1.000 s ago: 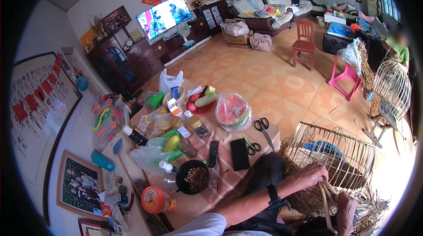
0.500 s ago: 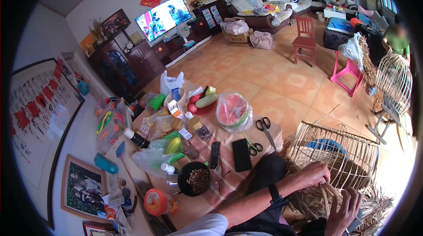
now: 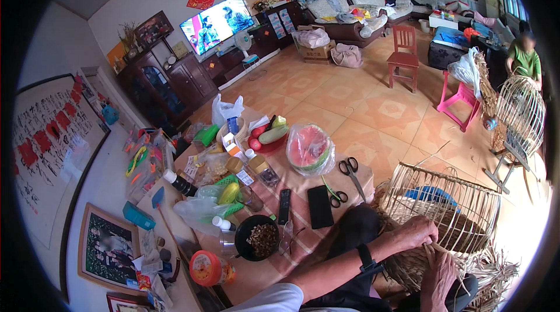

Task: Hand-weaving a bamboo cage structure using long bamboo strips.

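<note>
A partly woven basket (image 3: 446, 210) lies at the lower right, with bare upright ribs along its far side and braided straw on its near side. At its near edge my left hand (image 3: 415, 233) is closed, pinching pale straw strands (image 3: 430, 252). My right hand (image 3: 438, 281) sits just below, its fingers wrapped round the lower part of the same strands. A dark band (image 3: 367, 258) circles my left wrist. Blue material (image 3: 431, 194) shows inside the basket. Loose straw (image 3: 496, 274) spreads to the right of my hands.
Left of my knee, a table holds scissors (image 3: 352, 176), a black phone (image 3: 320, 207), a remote (image 3: 284, 205), a wrapped watermelon piece (image 3: 309, 151) and a dark bowl (image 3: 256, 237). A person in green (image 3: 525, 61) stands behind another ribbed basket (image 3: 521, 105); a pink stool (image 3: 461, 102) is nearby.
My right hand has moved left and its fingers, spread before, have closed round the strands. My left hand stays nearly in place. The person in green has lifted into fuller view.
</note>
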The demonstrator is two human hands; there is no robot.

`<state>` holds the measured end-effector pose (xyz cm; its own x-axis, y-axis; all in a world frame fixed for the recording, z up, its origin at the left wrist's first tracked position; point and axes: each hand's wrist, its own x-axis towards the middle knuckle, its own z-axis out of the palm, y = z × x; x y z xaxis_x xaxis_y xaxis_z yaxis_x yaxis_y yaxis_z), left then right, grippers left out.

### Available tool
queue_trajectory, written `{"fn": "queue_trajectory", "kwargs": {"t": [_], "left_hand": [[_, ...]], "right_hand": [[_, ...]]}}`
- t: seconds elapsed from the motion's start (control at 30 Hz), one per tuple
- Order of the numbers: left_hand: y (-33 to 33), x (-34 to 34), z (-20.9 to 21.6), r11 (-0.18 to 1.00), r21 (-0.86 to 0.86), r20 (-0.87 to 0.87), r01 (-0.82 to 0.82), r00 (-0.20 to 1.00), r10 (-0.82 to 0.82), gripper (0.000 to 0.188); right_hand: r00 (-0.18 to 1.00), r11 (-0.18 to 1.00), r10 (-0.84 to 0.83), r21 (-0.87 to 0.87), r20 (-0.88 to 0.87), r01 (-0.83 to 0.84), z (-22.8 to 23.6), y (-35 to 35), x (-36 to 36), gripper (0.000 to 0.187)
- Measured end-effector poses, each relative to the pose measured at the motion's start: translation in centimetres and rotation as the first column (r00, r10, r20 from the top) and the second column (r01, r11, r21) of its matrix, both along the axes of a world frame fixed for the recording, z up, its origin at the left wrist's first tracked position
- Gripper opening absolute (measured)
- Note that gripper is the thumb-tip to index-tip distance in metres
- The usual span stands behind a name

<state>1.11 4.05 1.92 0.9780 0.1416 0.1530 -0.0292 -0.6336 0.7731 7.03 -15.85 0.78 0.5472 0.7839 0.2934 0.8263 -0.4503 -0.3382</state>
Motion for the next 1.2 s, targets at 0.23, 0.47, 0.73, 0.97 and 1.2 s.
{"fn": "queue_trajectory", "kwargs": {"t": [0.23, 0.47, 0.73, 0.97, 1.2], "left_hand": [[-0.9, 1.6, -2.3, 0.999, -0.032, 0.044, 0.007, 0.999, -0.005, 0.018], [1.1, -1.1, 1.1, 0.997, 0.016, 0.027, -0.073, 0.997, 0.072, 0.018], [-1.6, -3.2, 0.8, 0.992, 0.113, 0.018, 0.052, 0.998, -0.055, 0.044], [-3.2, -2.4, -1.8, 0.950, 0.172, 0.327, -0.261, 0.925, 0.195, 0.022], [-3.3, -2.0, -2.4, 0.935, 0.183, 0.293, -0.303, 0.925, 0.243, 0.019]], "right_hand": [[0.181, 0.983, -0.009, 0.024, -0.983, 0.180, 0.9, -3.9, -1.1, 0.033], [0.627, 0.985, 0.169, 0.140, -0.761, -0.096, 6.6, -4.1, -3.3, 0.010], [-0.004, 0.993, 0.081, 0.080, -0.997, 0.092, 11.1, -8.5, -1.1, 0.024], [0.000, 0.726, 0.628, 0.586, -0.778, 0.360, 12.9, -11.0, 2.3, 0.033], [0.344, 0.884, 0.262, 0.368, -0.902, 0.289, 6.4, -8.1, 3.2, 0.028]]}}
